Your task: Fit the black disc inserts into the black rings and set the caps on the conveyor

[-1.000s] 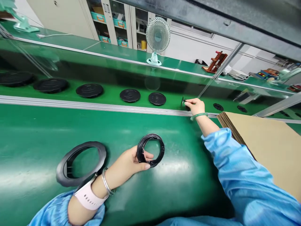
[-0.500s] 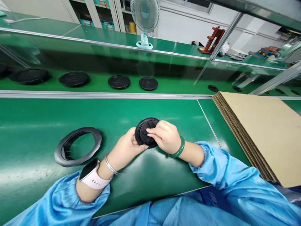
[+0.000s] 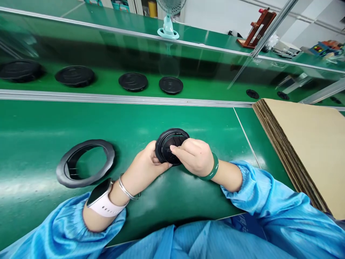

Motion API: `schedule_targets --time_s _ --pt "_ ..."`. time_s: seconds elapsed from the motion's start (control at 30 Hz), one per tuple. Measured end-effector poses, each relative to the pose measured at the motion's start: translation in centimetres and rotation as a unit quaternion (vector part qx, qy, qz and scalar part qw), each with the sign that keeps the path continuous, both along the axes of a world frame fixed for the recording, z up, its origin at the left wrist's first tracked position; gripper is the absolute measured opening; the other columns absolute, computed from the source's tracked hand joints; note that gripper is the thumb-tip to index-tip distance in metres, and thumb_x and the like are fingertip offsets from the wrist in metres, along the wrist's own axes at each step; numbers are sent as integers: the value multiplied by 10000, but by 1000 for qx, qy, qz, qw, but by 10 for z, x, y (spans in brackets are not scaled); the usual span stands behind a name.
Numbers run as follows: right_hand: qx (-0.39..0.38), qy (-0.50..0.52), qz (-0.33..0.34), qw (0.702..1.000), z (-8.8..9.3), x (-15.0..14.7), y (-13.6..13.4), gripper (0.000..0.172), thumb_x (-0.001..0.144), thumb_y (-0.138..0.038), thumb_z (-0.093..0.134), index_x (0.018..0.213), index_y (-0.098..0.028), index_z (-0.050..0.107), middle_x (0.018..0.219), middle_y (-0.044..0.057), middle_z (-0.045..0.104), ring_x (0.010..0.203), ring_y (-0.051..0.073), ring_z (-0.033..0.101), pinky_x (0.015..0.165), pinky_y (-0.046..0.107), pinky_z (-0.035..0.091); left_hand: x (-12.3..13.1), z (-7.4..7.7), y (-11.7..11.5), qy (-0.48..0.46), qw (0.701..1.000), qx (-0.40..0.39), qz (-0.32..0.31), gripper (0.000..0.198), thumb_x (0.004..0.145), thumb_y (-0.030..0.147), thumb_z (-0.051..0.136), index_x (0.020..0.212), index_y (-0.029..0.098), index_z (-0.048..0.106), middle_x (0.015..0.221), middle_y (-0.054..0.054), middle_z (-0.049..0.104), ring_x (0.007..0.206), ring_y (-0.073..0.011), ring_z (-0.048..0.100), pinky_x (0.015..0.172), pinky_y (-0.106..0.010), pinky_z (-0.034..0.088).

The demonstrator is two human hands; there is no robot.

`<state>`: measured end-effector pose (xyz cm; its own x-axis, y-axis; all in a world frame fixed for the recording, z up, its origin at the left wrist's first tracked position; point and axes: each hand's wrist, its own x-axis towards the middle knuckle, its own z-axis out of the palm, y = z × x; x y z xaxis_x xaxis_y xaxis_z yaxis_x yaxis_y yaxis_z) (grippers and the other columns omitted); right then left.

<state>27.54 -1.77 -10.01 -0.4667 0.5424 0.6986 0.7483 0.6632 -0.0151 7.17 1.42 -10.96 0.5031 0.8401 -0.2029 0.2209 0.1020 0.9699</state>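
A round black part [image 3: 168, 144] with a ridged disc inside its rim is held tilted above the green table. My left hand [image 3: 147, 166] grips its left and lower edge, thumb in front and fingers partly hidden behind. My right hand [image 3: 195, 156] is closed in a pinch at the centre of the disc; the fingertips cover whatever small piece may be between them. To the left, a larger black ring [image 3: 107, 158] lies flat on the table, near the watch on my left wrist.
Several black discs, one of them nearest the centre [image 3: 170, 85], lie on the green belt [image 3: 105, 84] beyond the metal rail [image 3: 134, 100]. Stacked cardboard sheets [image 3: 309, 144] are at the right. A fan [image 3: 168, 28] and a brown wooden stand [image 3: 257, 28] stand behind.
The view has tipped down, so the background sits higher. Both hands are still on the round part, and the right fingertips have shifted slightly on its disc. The discs on the belt appear slightly displaced.
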Motion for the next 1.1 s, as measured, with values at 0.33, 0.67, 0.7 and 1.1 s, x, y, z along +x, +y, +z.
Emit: schedule_targets --time_s 0.33,0.67,0.7,1.1 --pt "-75 16 -7 997 7 1 2 194 1004 -201 512 953 -163 696 712 29 568 684 167 506 651 296 437 2 5 0 -13 1000 -21 2 469 655 271 802 1032 221 527 883 25 737 811 -201 742 735 -311 616" --pt "-126 41 -20 991 4 -2 -1 221 1015 -227 479 963 -165 685 796 59 608 757 187 552 712 318 486 1 4 1 13 1000 -19 2 500 647 315 828 1021 210 513 900 2 742 810 -221 744 731 -339 613" --pt "-128 46 -17 991 3 -3 -1 220 1015 -225 478 966 -162 683 801 62 610 764 189 555 719 320 491 0 3 1 11 1000 -22 2 507 646 314 832 1027 206 516 912 -3 744 822 -223 744 740 -342 613" --pt "-131 64 -8 989 1 -1 0 218 1020 -224 471 988 -160 677 834 70 625 791 188 571 739 321 513 1 4 2 -14 999 -46 10 532 636 271 850 1064 197 543 958 1 758 859 -205 744 800 -336 614"
